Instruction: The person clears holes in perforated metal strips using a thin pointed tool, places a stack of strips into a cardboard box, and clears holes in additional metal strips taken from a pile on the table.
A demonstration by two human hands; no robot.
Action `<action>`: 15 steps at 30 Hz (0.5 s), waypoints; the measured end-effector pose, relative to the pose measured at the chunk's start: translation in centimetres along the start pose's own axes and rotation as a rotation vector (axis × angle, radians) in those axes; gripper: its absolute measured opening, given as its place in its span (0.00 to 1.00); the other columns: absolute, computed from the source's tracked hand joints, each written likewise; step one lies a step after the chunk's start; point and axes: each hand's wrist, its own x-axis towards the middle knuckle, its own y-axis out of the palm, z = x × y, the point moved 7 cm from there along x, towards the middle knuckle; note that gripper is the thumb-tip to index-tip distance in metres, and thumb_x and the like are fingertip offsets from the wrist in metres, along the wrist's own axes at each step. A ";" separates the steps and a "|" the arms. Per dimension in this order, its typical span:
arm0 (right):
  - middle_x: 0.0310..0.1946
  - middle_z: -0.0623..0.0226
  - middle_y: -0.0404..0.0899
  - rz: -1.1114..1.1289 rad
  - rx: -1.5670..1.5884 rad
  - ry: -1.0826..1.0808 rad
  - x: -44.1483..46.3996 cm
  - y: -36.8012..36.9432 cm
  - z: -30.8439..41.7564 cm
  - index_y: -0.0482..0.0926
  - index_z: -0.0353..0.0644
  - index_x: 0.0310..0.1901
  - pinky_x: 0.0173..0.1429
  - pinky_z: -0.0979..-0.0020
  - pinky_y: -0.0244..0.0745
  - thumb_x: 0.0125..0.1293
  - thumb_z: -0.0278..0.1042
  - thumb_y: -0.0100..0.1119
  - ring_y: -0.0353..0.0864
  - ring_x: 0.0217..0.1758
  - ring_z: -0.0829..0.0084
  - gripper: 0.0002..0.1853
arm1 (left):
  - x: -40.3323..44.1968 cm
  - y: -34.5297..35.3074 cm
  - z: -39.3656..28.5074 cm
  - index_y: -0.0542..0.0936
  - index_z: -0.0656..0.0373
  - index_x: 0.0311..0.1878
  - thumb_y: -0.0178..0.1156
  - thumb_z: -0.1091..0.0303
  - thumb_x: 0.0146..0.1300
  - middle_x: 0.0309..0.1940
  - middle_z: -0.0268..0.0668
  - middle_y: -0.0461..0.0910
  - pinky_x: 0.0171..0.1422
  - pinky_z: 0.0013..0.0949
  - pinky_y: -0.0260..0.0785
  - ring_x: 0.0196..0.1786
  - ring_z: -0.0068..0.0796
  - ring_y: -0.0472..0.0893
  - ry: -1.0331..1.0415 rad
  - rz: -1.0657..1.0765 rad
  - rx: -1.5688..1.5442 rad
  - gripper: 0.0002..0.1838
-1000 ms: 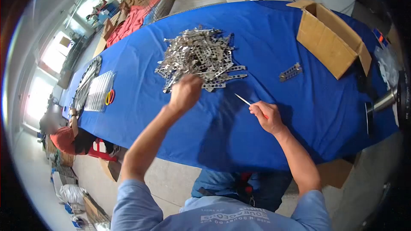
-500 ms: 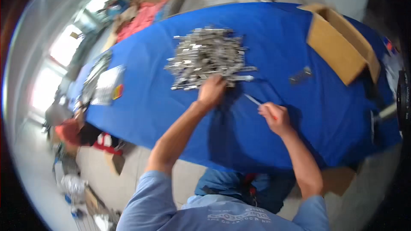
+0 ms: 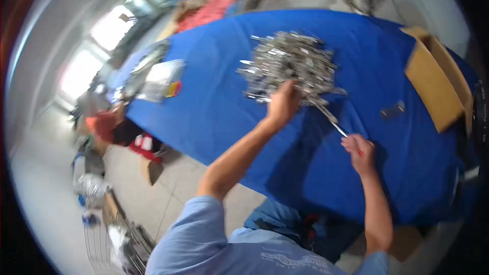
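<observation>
A heap of small silvery metal parts (image 3: 290,61) lies on the blue-covered table in front of me. My left hand (image 3: 284,103) is at the heap's near edge, fingers curled down onto the parts; whatever they grip is hidden. My right hand (image 3: 359,152), lower and to the right, is closed around a screwdriver (image 3: 340,130) with a thin metal shaft; a bit of red handle shows by the fingers. Its shaft points up and left at a longer metal piece (image 3: 326,112) sticking out from the heap. Blur hides whether the two touch.
An open cardboard box (image 3: 438,84) stands at the right of the blue cloth (image 3: 214,91). A small dark metal piece (image 3: 392,110) lies before it. Clear plastic bags (image 3: 162,79) lie at the left, near another person in a red top (image 3: 103,125).
The whole view has shifted, so the table appears further right. The screwdriver's shaft has come nearer the heap and now lines up with the protruding piece. My left hand stays at the heap.
</observation>
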 end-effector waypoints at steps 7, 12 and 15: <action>0.46 0.58 0.91 -0.066 0.092 0.041 0.4 -1.1 0.8 0.83 0.34 0.51 0.41 0.69 0.90 0.85 0.37 0.55 0.94 0.47 0.67 0.14 | -6.1 6.3 -4.6 0.80 0.54 0.50 0.63 0.67 0.65 0.34 0.47 0.86 0.44 0.54 0.81 0.41 0.54 0.88 0.297 0.429 0.160 0.11; 0.47 0.57 0.91 -0.175 0.115 0.055 0.4 -1.9 0.8 0.82 0.35 0.53 0.41 0.69 0.90 0.86 0.40 0.54 0.94 0.48 0.65 0.15 | -4.5 9.8 -5.0 0.82 0.54 0.66 0.62 0.69 0.67 0.60 0.48 0.83 0.53 0.51 0.84 0.52 0.58 0.87 0.263 0.523 0.233 0.24; 0.47 0.56 0.90 -0.194 0.103 0.055 0.3 -2.1 0.4 0.82 0.35 0.53 0.41 0.69 0.90 0.86 0.41 0.54 0.94 0.49 0.64 0.16 | -1.6 11.2 -3.9 0.83 0.54 0.65 0.62 0.69 0.67 0.60 0.49 0.83 0.56 0.52 0.83 0.54 0.58 0.87 0.271 0.368 0.170 0.22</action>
